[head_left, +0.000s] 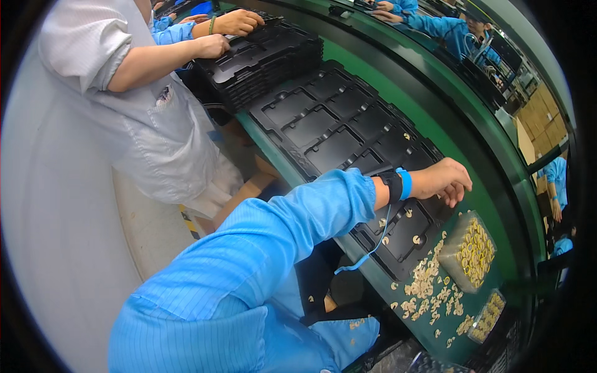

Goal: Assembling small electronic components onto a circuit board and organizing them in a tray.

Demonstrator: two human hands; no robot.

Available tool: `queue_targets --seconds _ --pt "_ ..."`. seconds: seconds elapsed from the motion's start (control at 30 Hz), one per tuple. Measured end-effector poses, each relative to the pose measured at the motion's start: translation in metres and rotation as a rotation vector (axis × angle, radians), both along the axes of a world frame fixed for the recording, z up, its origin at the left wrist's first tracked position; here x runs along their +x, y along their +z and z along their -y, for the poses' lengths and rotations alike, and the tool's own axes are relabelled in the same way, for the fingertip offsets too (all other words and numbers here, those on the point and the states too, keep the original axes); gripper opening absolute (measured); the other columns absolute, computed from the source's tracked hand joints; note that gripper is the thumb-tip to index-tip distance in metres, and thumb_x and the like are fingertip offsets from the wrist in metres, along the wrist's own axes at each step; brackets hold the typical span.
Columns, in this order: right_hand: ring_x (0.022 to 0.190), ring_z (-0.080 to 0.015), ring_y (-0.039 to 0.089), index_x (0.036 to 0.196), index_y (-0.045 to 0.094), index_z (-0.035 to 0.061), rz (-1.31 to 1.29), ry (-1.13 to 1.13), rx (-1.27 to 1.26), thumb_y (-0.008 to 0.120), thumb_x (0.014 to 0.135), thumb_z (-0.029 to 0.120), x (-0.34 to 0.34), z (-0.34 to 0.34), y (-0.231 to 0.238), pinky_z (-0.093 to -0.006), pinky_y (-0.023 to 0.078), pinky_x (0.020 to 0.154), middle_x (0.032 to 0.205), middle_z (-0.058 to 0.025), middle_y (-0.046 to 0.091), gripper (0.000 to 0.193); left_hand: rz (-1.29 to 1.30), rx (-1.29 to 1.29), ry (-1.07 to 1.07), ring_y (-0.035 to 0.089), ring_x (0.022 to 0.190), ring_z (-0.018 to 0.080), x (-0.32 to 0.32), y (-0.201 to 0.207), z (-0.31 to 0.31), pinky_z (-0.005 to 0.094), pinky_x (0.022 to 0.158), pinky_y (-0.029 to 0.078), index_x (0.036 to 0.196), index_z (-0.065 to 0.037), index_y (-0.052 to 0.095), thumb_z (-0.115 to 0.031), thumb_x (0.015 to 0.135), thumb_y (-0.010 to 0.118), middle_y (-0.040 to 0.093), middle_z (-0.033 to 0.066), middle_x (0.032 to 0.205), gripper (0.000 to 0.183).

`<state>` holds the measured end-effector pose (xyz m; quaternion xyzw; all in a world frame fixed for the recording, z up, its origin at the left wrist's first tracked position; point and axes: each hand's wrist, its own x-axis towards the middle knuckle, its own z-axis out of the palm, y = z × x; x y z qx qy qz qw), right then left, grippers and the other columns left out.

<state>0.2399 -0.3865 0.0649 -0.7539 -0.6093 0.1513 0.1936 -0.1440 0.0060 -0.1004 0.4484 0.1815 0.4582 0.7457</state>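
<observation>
My left hand (441, 180) reaches in a blue sleeve over the near end of a large black plastic tray (329, 133) with moulded pockets. Its fingers bend down and together; whatever they hold, if anything, is hidden. A black band and a blue wrist strap (405, 184) circle the wrist, and a blue cord (364, 261) hangs from the strap. Several small cream curled pieces (416, 239) lie in the tray's pockets. Beside the hand stands a clear box (453, 256) filled with small yellowish ring-like parts (477, 252). My right hand is out of view.
Many cream pieces (426, 280) lie scattered on the green bench. A smaller clear container (487, 316) of similar parts sits near its lower right. At upper left, a person in a white coat (155, 124) handles a stack of black trays (273, 56). Others work beyond the dark bench rail.
</observation>
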Motion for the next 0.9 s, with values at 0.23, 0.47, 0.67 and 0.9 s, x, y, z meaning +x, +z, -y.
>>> queue_targets --seconds 0.23,0.47,0.67,0.9 --pt "0.082 -0.03 0.069 0.128 0.069 -0.0058 0.233 -0.025 -0.118 0.067 0.106 0.015 -0.007 -0.011 -0.07 -0.0399 0.056 0.078 0.099 -0.0229 0.074 0.03 -0.012 0.014 0.014 0.07 0.061 0.0219 0.003 -0.002 -0.001 0.0309 0.058 0.054 0.102 0.0 0.068 -0.02 0.096 0.071 0.07 0.0134 0.078 0.021" --pt "0.078 -0.0311 0.069 0.124 0.062 0.0003 0.251 -0.118 -0.077 0.072 0.104 0.02 -0.011 -0.008 -0.164 -0.0408 0.056 0.074 0.092 -0.02 0.072 0.03 -0.022 0.016 0.014 0.07 0.061 0.0214 0.004 -0.003 -0.002 0.0303 0.058 0.053 0.101 -0.001 0.067 -0.019 0.096 0.071 0.07 0.0124 0.077 0.019" --pt "0.077 -0.0225 0.065 0.116 0.065 0.0027 0.094 -0.121 -0.064 0.08 0.097 0.017 0.021 0.026 -0.18 -0.0366 0.054 0.071 0.089 -0.0122 0.068 0.028 -0.016 0.005 0.022 0.07 0.061 0.0215 0.002 -0.003 -0.001 0.0306 0.058 0.053 0.1 -0.001 0.068 -0.018 0.096 0.071 0.07 0.0121 0.077 0.018" --pt "0.078 -0.0311 0.067 0.128 0.068 -0.0022 0.199 -0.033 -0.206 0.077 0.097 0.02 0.044 0.033 -0.168 -0.0405 0.055 0.073 0.093 -0.0199 0.072 0.039 -0.04 0.016 0.024 0.069 0.062 0.0217 0.003 -0.002 0.001 0.0307 0.058 0.054 0.101 -0.001 0.069 -0.019 0.096 0.071 0.07 0.0121 0.077 0.018"
